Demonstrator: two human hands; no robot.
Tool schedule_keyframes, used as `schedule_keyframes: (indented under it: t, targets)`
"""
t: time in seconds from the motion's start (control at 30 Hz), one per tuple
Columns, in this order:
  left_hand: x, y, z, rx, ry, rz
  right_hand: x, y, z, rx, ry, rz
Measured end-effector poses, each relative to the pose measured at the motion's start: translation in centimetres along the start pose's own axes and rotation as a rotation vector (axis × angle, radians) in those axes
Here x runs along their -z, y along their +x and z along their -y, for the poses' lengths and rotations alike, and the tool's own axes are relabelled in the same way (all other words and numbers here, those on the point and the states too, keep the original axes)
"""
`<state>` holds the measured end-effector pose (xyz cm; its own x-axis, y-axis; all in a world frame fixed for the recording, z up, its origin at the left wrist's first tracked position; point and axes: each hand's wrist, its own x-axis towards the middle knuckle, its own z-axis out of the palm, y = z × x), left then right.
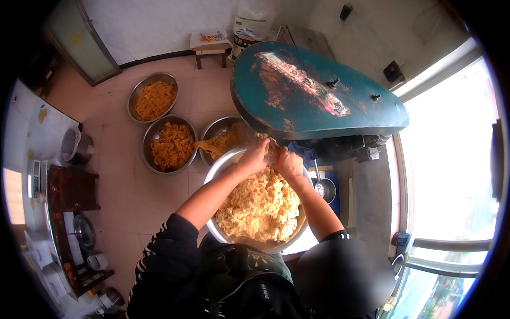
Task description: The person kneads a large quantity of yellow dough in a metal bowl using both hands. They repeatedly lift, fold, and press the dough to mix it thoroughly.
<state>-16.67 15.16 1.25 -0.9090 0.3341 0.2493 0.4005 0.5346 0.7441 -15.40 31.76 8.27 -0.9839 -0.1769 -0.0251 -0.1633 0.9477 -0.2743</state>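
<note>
Crumbly pale-yellow dough (pixel 260 207) fills the large round steel basin (pixel 220 166) directly below both hands, heaped in loose, ragged lumps that look dry and unmixed. The left hand (pixel 255 157) and right hand (pixel 288 162) meet at the basin's far rim, just under the edge of the worn teal metal machine cover (pixel 313 93). Each grip looks closed around a bit of dough, though the fingers are partly hidden, probably pressing it toward the machine's mouth. Beyond the left grip, 3 smaller steel bowls (pixel 169 143) sit on the tiled floor (pixel 122 175), each holding orange-yellow strips (pixel 171 144), likely set close to catch what comes out of the machine.
</note>
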Motion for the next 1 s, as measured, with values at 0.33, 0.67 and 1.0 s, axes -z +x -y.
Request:
schedule_keyframes:
  t: [0.33, 0.67, 1.0]
  targets:
    - [2.8, -5.3, -2.3, 0.104, -0.139, 0.075, -0.6, -3.6, -1.5, -0.043, 0.203, -0.043]
    - [1.8, -13.0, -2.9, 0.368, -0.273, 0.334, -0.7, -1.0, 0.9, -0.063, 0.124, -0.023]
    - [4.3, -16.9, -3.6, 0.065, -0.126, 0.402, -0.7, 1.1, 2.0, -0.118, 0.016, 0.041]
